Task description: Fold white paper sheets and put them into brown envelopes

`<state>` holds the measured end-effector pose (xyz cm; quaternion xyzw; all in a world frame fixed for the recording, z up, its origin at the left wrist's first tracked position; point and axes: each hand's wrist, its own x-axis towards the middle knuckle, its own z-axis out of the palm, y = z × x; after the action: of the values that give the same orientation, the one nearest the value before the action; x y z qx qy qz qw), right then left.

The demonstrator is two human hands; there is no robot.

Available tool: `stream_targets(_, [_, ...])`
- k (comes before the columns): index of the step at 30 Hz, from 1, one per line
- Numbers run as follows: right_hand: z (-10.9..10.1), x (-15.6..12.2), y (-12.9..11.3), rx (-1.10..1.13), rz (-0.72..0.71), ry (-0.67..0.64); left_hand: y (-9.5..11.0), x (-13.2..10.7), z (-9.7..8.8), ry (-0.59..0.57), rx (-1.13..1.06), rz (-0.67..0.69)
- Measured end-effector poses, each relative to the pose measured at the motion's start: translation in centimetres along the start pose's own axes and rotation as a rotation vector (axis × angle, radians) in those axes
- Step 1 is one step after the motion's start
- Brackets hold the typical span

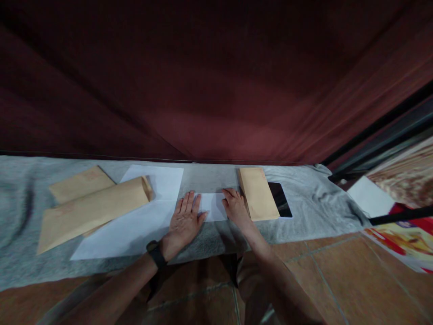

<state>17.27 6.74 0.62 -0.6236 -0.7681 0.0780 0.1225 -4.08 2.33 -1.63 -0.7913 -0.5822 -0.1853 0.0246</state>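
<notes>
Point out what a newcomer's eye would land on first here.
The eye would likely fall first on the dark red backdrop filling the upper half. Next come the left hand and right hand, low at the centre, touching a narrow white paper. Brown envelopes lie to the left, and a tan envelope at right overlaps a dark-screened device.

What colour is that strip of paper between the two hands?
White; the strip of paper shows best in the head view, the only one.
</notes>
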Motion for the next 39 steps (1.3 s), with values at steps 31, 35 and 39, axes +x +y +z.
stream_targets(31, [-4.0, -1.9, 0.0, 0.37, -0.309, 0.13, -3.4, 2.3, -5.7, -0.082, -0.18, 0.228])
stream_targets(35, [-4.6, -3.5, 0.4, 0.266, -0.401, -0.104, -2.7, 0.7, -4.6, -0.26, -0.149, 0.305])
stream_targets(39, [-4.8, -3.2, -0.1, 0.312, -0.339, -0.141, -2.3, 0.4, -4.6, -0.322, -0.162, 0.318])
